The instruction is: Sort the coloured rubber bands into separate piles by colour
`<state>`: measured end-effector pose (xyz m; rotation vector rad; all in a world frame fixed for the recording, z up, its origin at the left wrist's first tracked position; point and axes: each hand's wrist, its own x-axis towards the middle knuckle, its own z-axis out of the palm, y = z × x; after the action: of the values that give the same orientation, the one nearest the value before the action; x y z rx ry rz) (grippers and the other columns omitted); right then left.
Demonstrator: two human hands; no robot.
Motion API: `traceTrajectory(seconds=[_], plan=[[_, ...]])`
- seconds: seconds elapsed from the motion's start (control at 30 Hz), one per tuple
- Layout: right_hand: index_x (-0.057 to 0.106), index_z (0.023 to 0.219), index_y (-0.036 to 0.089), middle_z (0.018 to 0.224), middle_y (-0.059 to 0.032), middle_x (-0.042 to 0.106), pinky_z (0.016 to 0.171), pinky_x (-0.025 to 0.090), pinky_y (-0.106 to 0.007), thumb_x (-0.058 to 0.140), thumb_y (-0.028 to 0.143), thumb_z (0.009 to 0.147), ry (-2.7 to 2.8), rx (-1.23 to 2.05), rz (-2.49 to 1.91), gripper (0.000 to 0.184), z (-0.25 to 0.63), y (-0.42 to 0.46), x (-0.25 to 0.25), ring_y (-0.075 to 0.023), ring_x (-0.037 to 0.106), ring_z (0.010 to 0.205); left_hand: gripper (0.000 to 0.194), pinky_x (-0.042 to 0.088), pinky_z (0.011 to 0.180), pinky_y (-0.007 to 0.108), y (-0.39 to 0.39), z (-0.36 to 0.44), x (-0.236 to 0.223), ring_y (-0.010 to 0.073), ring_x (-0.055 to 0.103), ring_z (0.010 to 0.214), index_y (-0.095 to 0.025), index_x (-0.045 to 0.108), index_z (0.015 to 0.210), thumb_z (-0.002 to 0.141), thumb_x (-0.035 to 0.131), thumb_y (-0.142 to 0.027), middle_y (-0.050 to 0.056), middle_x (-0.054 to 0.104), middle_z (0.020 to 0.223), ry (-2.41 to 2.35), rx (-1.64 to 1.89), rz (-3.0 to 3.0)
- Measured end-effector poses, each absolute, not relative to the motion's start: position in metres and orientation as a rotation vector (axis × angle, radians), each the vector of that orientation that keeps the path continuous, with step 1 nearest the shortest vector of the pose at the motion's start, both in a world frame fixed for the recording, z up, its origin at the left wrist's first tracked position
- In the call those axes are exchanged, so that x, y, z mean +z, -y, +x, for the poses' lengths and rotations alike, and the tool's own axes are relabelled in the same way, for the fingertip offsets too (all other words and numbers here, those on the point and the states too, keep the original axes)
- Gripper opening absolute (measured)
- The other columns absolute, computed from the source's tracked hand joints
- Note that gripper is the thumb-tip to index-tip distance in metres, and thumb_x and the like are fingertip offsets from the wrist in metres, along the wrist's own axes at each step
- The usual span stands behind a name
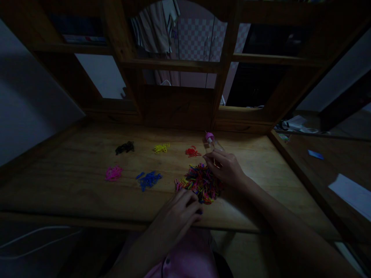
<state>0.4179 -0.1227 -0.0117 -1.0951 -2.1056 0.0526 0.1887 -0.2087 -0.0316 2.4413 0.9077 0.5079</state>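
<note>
A mixed heap of small coloured rubber bands lies on the wooden desk, between my two hands. My left hand rests at the heap's near edge with its fingers curled. A small dark blue bit shows at its fingertips, too dim to name. Over the heap's right side, my right hand has thumb and fingers drawn together; a thin pale orange strand shows by them, unclear in the dim light. Single-colour piles lie to the left: red bands, yellow bands, blue bands, pink bands and black bands.
A clear bottle with a pink cap is just beyond my right hand, partly covered by it. A wooden shelf unit rises at the desk's back. A lower surface on the right holds a white paper and a blue card.
</note>
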Motion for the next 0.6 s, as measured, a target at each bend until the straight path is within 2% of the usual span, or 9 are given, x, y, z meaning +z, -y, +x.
traceTrajectory(seconds=[0.07, 0.33, 0.47, 0.6], plan=[[0.063, 0.089, 0.019, 0.076, -0.0033, 0.059, 0.06, 0.039, -0.028, 0.052, 0.021, 0.094, 2.109, 0.046, -1.098, 0.012, 0.418, 0.123, -0.012, -0.0139, 0.052, 0.067, 0.006, 0.046, 0.084, 0.036, 0.207, 0.194, -0.036, 0.0216, 0.052, 0.1, -0.02, 0.059, 0.096, 0.093, 0.055, -0.017, 0.005, 0.057, 0.105, -0.925, 0.498, 2.477], [0.064, 0.089, 0.018, 0.076, -0.0041, 0.06, 0.061, 0.04, -0.028, 0.052, 0.021, 0.095, 2.121, 0.075, -1.106, 0.014, 0.417, 0.123, -0.01, -0.0147, 0.052, 0.068, 0.012, 0.044, 0.084, 0.038, 0.205, 0.197, -0.033, 0.0217, 0.051, 0.095, -0.02, 0.055, 0.098, 0.095, 0.046, -0.012, 0.005, 0.059, 0.102, -0.928, 0.539, 2.467], [0.066, 0.098, 0.019, 0.087, -0.0061, 0.063, 0.071, 0.046, -0.03, 0.054, 0.02, 0.093, 2.205, 0.165, -1.036, 0.013, 0.414, 0.124, -0.008, -0.0171, 0.058, 0.079, 0.016, 0.042, 0.089, 0.037, 0.202, 0.192, -0.026, 0.021, 0.053, 0.093, -0.02, 0.056, 0.091, 0.098, 0.042, -0.015, 0.004, 0.062, 0.095, -0.999, 0.69, 2.331], [0.067, 0.107, 0.02, 0.099, -0.0084, 0.062, 0.079, 0.05, -0.034, 0.058, 0.02, 0.092, 2.333, 0.317, -0.908, 0.018, 0.409, 0.126, -0.009, -0.0192, 0.059, 0.088, 0.019, 0.044, 0.087, 0.032, 0.199, 0.184, -0.016, 0.019, 0.058, 0.095, -0.022, 0.057, 0.092, 0.099, 0.039, -0.022, 0.003, 0.063, 0.096, -1.194, 0.774, 2.025]])
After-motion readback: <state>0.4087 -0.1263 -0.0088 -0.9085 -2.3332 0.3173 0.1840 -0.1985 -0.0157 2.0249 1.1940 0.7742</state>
